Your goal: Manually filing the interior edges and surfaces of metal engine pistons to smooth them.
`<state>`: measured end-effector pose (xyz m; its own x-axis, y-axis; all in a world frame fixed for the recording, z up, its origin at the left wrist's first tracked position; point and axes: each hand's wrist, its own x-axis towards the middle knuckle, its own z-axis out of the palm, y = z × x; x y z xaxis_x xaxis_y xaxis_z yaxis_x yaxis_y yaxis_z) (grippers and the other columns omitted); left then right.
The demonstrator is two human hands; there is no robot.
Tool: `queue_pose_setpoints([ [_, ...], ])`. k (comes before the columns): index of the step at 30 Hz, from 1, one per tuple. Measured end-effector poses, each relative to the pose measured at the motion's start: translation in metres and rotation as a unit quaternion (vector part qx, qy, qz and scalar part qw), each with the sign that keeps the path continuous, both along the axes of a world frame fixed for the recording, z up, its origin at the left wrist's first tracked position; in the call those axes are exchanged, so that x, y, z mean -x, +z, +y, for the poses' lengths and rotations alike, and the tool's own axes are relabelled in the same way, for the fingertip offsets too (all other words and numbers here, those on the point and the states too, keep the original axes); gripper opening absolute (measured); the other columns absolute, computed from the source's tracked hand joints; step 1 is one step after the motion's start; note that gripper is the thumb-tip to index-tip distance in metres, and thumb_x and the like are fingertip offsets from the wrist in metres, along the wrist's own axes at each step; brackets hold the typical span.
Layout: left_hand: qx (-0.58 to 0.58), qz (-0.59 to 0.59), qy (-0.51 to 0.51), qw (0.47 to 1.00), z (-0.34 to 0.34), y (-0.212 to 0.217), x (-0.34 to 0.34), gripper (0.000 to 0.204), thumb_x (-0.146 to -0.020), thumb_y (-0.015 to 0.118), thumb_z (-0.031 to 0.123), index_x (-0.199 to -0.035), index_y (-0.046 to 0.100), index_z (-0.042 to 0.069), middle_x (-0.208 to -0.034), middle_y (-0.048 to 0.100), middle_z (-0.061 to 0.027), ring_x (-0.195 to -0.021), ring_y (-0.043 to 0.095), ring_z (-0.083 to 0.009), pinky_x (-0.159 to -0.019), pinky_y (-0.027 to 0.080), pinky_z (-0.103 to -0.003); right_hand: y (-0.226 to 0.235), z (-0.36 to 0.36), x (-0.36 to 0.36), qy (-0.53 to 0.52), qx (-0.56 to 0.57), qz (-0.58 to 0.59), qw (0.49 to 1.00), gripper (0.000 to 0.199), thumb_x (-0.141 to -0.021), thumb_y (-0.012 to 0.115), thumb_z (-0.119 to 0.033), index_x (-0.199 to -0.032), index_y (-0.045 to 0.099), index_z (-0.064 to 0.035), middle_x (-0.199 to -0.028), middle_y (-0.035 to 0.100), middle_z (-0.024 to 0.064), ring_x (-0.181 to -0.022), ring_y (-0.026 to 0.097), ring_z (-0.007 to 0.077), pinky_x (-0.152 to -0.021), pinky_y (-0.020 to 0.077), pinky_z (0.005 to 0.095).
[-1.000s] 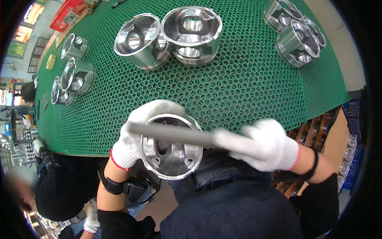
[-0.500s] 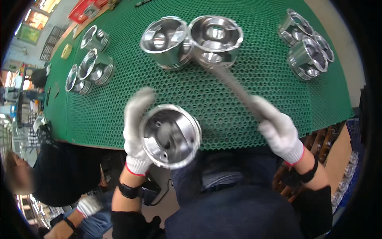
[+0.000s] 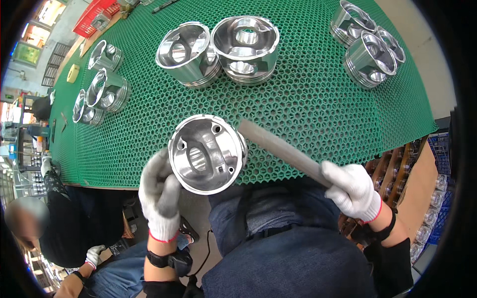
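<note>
We note the left hand (image 3: 160,196), in a white knit glove, closed around the side of a bright metal piston (image 3: 206,154), which it holds just off the near edge of the worktop with the hollow underside turned up toward us. The right hand (image 3: 354,189), gloved alike, is clenched on the lower end of a long grey file (image 3: 283,151); the file's far end lies against the piston's right rim (we cannot tell how firmly it bears).

Beyond the hands, the worktop carries a green honeycomb mat (image 3: 318,104). Two pistons (image 3: 218,52) stand touching near the middle of its far side, three more (image 3: 368,42) cluster at the far right corner, and another group (image 3: 99,84) sits along the left edge. A second person (image 3: 59,233) in dark clothing is below the near left corner.
</note>
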<state>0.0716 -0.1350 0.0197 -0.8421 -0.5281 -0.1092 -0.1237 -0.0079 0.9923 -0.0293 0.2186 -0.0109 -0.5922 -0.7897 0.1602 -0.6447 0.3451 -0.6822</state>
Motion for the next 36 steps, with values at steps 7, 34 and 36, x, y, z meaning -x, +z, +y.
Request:
queue_pose_setpoints([
  [7,0.302,-0.016,-0.289,0.908,-0.040,-0.015,0.059,0.057,-0.080,0.076,0.024,-0.127,0.054,0.001,-0.119,0.064,-0.0139,-0.105,0.064,-0.0234,-0.093,0.051,-0.036,0.036,-0.051,0.010,0.050,-0.079,0.097,0.991,0.052,-0.084,0.067,-0.032,-0.135,0.056,-0.0265,-0.054,0.048,0.0050,-0.040,0.051,0.0209,-0.040,0.0400,0.0341],
  [34,0.394,0.132,-0.323,0.850,-0.061,-0.014,0.073,0.050,-0.079,0.072,0.033,-0.115,0.063,0.000,-0.115,0.065,-0.0160,-0.102,0.065,-0.0261,-0.088,0.052,-0.036,-0.008,-0.051,0.043,-0.213,0.276,-0.245,0.905,0.089,-0.087,0.069,-0.035,-0.148,0.021,0.0089,-0.141,0.046,0.0173,-0.059,0.045,0.0044,-0.049,0.0383,0.0192],
  [36,0.368,0.103,-0.237,0.893,-0.095,-0.015,0.047,0.054,-0.086,0.059,0.040,-0.119,0.059,-0.004,-0.119,0.063,-0.0173,-0.107,0.063,-0.0269,-0.093,0.051,-0.039,-0.012,-0.048,0.041,-0.197,0.303,-0.259,0.896,0.087,-0.085,0.072,-0.042,-0.142,0.031,0.0100,-0.062,0.049,-0.0011,-0.042,0.039,0.0035,-0.036,0.0300,0.0187],
])
